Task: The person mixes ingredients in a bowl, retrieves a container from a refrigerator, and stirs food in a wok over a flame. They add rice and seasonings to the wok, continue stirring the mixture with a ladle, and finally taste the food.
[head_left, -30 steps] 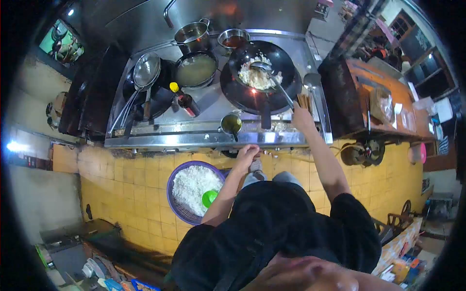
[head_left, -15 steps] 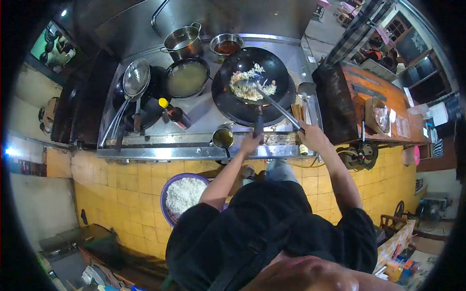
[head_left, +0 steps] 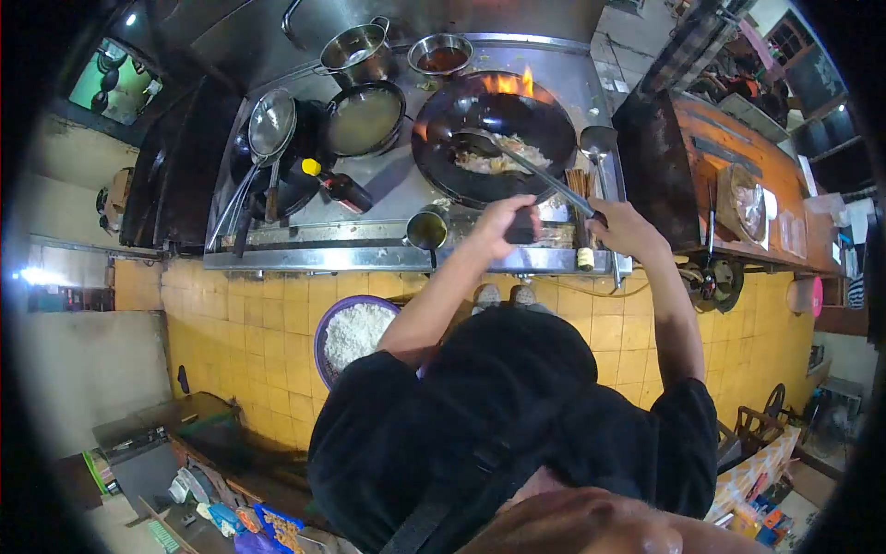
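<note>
Head view: a second ago your left hand hung low at the stove's front edge. Half a second ago it had reached the wok's handle, and now it is clenched around that dark handle, higher in the frame. Your right hand has kept its grasp on the end of the ladle through all three moments. The wok sits at 12 o'clock of the frame on the stove. Flames now lick over its far rim at the wok's own 12 o'clock, where none showed before. The fried rice, earlier a pale heap in the middle, now lies flatter and browner toward the near side, with the ladle's bowl against it.

The wok itself is black, round and deep, with its handle pointing to 6 o'clock into your left fist. A pan of pale liquid stands at its 9 o'clock, a steel pot at 10 o'clock and a bowl of red sauce at 11 o'clock. A cup of dark liquid sits at 7 o'clock, just beside your left hand, and a yellow-capped bottle lies at 8 o'clock. A basket of white rice rests on the tiled floor below the stove.
</note>
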Motion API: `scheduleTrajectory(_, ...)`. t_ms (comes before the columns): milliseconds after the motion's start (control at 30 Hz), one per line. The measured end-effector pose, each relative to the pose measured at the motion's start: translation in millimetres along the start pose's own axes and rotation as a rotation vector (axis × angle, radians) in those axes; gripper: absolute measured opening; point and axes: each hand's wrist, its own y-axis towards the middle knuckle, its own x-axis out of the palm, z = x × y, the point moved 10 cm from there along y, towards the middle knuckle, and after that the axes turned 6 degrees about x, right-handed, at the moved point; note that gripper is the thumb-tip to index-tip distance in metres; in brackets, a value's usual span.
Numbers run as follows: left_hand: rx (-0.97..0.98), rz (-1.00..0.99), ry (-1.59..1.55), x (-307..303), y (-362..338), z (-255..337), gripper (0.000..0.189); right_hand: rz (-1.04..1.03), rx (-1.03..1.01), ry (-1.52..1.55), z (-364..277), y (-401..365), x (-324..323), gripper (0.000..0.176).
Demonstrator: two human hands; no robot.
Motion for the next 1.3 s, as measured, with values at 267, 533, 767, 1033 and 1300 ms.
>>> scheduleTrajectory(267, 0.057, 0.187, 0.284, -15.5, -38.0, -41.3, 0.013, -0.032, 0.166, -0.164, 17.7, -23.6, 5.9, 0.036)
scheduleTrajectory(533, 0.175, 0.179, 0.451, -34.0, -32.5, -31.7, 0.014, 0.082, 0.215, -0.175, 83.3, 4.6, 26.4, 0.045)
scheduleTrajectory(767, 0.338, 0.134, 0.525, -99.5, 35.9, -7.6, 0.014, 0.386, -0.139, 0.131, 98.7, 78.0, 115.7, 0.036)
scheduleTrajectory(1033, 0.320, 0.334, 0.645, -147.4, 91.3, 12.2, 0.017, 0.043, 0.104, -0.220, 109.1, 143.2, 90.6, 0.032)
scheduleTrajectory(1300, 0.117, 0.115, -0.089, 31.7, 8.3, -15.1, 0.015, -0.066, 0.043, -0.333, 19.5, 32.1, -11.3, 0.031)
